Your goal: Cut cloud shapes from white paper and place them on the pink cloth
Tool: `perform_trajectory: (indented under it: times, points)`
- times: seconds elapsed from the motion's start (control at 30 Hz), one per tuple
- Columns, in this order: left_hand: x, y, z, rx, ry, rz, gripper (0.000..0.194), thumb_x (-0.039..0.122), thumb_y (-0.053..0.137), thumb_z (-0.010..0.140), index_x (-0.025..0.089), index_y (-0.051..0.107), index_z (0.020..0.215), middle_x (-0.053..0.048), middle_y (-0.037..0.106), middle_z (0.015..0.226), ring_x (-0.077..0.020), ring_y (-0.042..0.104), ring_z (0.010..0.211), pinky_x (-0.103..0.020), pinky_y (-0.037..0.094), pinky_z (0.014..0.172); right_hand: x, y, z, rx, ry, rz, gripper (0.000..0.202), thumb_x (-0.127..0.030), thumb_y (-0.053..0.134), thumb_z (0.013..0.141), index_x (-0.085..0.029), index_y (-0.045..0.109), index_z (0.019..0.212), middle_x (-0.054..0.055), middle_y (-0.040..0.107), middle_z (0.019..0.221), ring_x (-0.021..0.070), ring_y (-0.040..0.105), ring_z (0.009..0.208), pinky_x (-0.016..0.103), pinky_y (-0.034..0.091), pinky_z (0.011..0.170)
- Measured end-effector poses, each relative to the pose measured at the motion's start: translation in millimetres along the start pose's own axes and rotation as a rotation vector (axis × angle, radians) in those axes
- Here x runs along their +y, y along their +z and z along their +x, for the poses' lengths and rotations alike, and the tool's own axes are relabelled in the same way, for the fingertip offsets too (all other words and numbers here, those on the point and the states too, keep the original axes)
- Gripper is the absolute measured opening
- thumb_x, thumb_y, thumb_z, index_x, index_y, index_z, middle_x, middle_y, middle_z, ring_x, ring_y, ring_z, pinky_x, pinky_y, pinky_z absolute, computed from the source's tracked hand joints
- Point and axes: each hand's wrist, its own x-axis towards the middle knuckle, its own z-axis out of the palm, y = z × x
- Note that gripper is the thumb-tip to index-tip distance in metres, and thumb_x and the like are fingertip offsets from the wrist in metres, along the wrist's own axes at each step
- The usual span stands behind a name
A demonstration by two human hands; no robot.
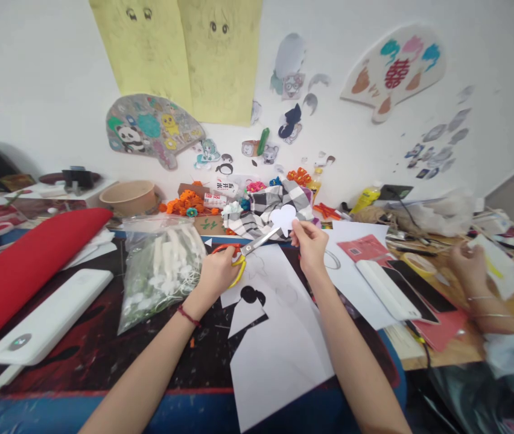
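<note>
White paper cutout [283, 217] is hovering above the table [193, 415], your right hand [312, 244] pinching its edge in a closed grip. Your left hand [218, 271] is curling its grip around scissors [260, 240]. Far right, a wall fan [377, 89] is showing a red double-happiness character [397, 73].

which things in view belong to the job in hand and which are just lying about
In use:
scissors, in the left hand
white paper cutout, in the right hand
pencil-marked sheet, probably

Lying about, it seems:
white device with a cable
clear plastic bag
tan bowl
</note>
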Motion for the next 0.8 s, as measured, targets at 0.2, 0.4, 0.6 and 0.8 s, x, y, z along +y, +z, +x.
perform_trajectory:
  times: [0.2,0.4,0.6,0.8]
  points:
    - [0.7,-2.0,0.1,0.001,-0.004,0.008,0.018,0.03,0.053,0.085,0.017,0.065,0.087,-0.009,0.071,0.072,-0.0248,0.068,0.067,-0.03,0.037,0.055,-0.8,0.3,0.1,-0.011,0.008,-0.009,0.029,-0.044,0.074,0.078,-0.016,0.069,0.073,-0.002,0.06,0.055,0.0088,0.045,0.043,0.024,0.034,0.043]
    - [-0.6,-0.8,-0.5,0.01,0.004,0.005,0.014,0.026,0.053,0.083,0.018,0.064,0.085,-0.009,0.071,0.072,-0.0245,0.069,0.068,-0.029,0.038,0.055,-0.8,0.6,0.7,-0.013,0.011,-0.012,0.029,-0.044,0.074,0.077,-0.016,0.069,0.074,-0.002,0.06,0.055,0.0087,0.045,0.044,0.023,0.035,0.044]
    - [-0.6,-0.1,0.3,0.016,-0.005,0.02,0.015,0.027,0.053,0.083,0.017,0.064,0.083,-0.008,0.069,0.067,-0.025,0.067,0.063,-0.03,0.035,0.053,-2.8,-0.1,0.5,-0.013,0.005,-0.028,0.03,-0.045,0.073,0.077,-0.016,0.069,0.073,-0.002,0.06,0.055,0.0091,0.046,0.044,0.024,0.035,0.044]
    - [-0.8,-1.1,-0.6,0.015,0.0,0.023,0.015,0.028,0.053,0.083,0.018,0.063,0.082,-0.008,0.07,0.068,-0.0238,0.067,0.064,-0.029,0.034,0.054,-3.2,-2.4,2.0,-0.012,0.0,-0.057,0.032,-0.048,0.073,0.077,-0.016,0.069,0.074,-0.002,0.061,0.056,0.0099,0.046,0.045,0.024,0.036,0.045]
